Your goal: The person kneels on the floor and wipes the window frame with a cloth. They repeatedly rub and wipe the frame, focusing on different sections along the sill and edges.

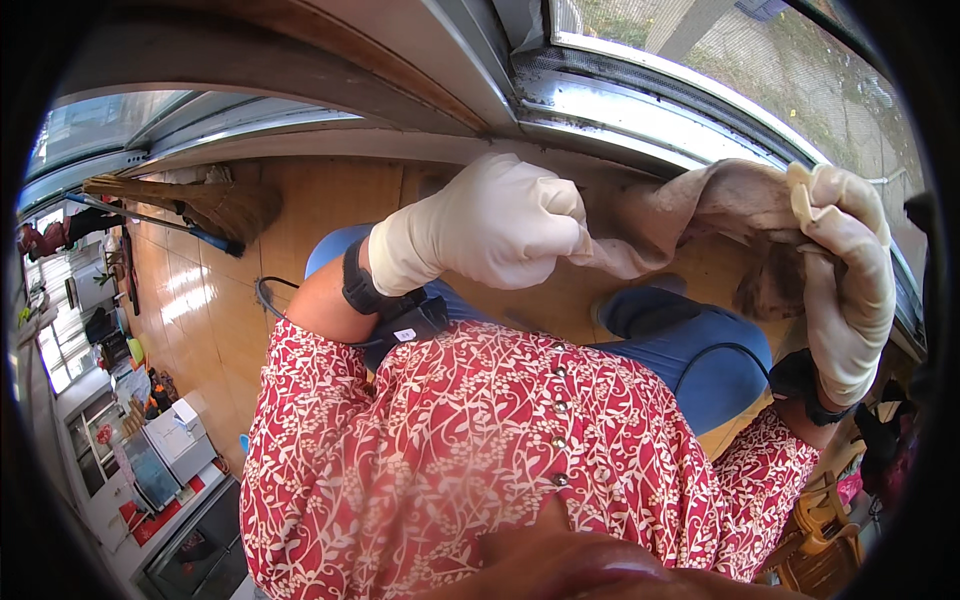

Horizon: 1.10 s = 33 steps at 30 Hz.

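A stained, pale cloth [720,199] is stretched between my two hands in front of a window. My left hand [487,225], in an off-white rubber glove, is closed in a fist around one end of it. The other end is gripped by my right hand [847,277], gloved the same way, with its fingers curled over the fabric. A darker, dirty part of the cloth [772,285] hangs below my right fingers. The cloth sags and twists between the hands. Just beyond it runs the metal window track [622,112], with dark grime along its edges.
A window screen [787,97] stands beyond the track. On the left, a straw broom [217,199] and a blue-ended pole [217,240] are above the tiled floor [202,300]. Wooden furniture [821,532] stands at lower right. Another person [71,229] shows at far left.
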Tool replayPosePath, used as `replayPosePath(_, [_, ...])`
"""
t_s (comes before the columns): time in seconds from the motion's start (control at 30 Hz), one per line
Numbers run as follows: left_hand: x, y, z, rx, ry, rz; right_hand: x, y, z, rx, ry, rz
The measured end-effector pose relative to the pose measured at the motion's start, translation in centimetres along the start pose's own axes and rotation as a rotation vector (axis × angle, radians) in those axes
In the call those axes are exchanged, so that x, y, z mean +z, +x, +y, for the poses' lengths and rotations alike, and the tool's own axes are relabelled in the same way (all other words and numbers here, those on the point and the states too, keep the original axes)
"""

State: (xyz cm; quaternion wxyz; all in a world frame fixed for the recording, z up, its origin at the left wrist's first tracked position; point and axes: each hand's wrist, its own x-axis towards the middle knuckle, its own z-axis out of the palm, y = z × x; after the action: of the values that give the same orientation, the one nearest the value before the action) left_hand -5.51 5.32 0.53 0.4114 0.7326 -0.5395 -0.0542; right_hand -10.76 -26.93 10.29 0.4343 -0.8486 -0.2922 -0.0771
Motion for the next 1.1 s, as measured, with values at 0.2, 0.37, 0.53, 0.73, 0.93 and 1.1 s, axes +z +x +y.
replayPosePath(0.2, [0.3,-0.2,-0.6,0.004,-0.014,0.019,1.9,2.2,-1.6,0.034,0.072,-0.020])
replayPosePath(0.37, [0.2,0.6,-1.3,0.019,-0.031,0.064,3.4,5.2,-0.6,-0.315,-0.097,-0.047])
replayPosePath(0.53, [0.4,1.8,-0.3,-0.093,-0.176,0.411,5.1,7.0,1.8,-0.156,0.112,-0.054])
replayPosePath(0.73, [0.7,3.5,-2.1,-0.279,0.231,0.339,5.7,8.8,6.4,-0.209,-0.103,-0.054])
replayPosePath(0.93, [1.3,4.2,-3.9,-0.301,0.307,0.368,4.6,8.7,8.8,-0.170,-0.520,-0.037])
replayPosePath(1.1, [1.2,4.5,-5.0,-0.280,0.265,0.408,3.3,7.0,6.7,-0.184,-0.639,0.130])
